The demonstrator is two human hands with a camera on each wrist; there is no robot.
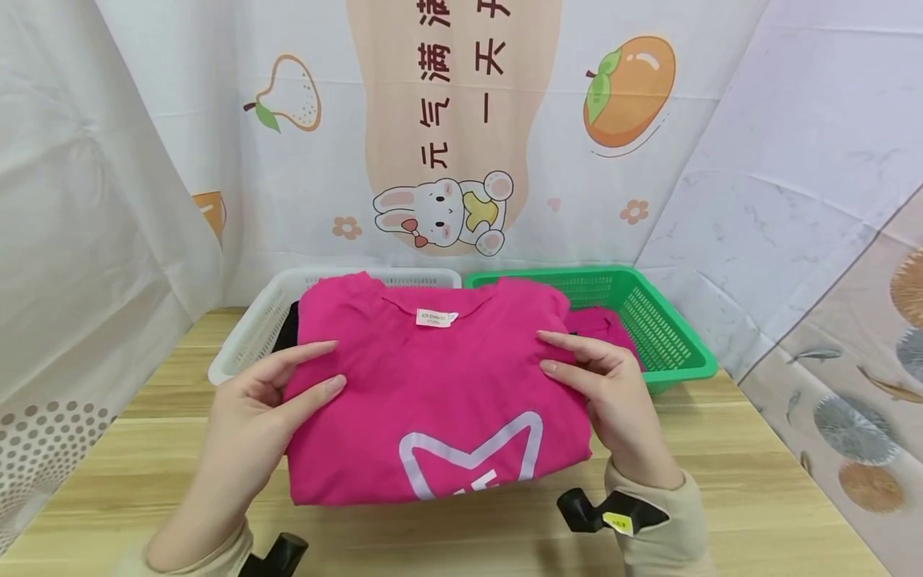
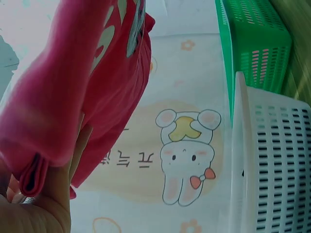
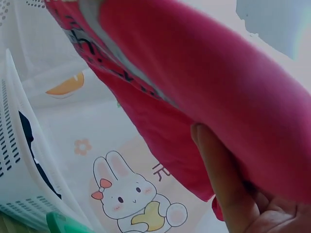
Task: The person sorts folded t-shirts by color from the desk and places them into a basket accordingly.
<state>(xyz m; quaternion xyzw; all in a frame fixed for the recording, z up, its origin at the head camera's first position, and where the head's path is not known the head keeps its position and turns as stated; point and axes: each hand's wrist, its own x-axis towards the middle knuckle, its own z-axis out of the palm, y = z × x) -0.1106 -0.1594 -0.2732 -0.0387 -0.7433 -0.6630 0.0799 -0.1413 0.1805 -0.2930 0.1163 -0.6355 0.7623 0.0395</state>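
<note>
A bright pink T-shirt (image 1: 447,377), folded into a rough rectangle, is held up above the table. Its collar and white label are at the top, and a white star outline shows near the lower edge. My left hand (image 1: 252,409) grips its left side, thumb in front. On the opposite side my right hand (image 1: 613,385) holds it in the same way, with part of that hand hidden behind the cloth. The left wrist view shows the rolled side edge of the T-shirt (image 2: 53,111) in the palm. In the right wrist view, fingers (image 3: 218,174) support the fabric from beneath.
Behind the shirt stand a white basket (image 1: 241,340) with something black in it and a green basket (image 1: 667,336) holding pink clothing (image 1: 602,324). Both sit on a wooden table (image 1: 433,537). A printed curtain (image 1: 288,176) hangs at the back.
</note>
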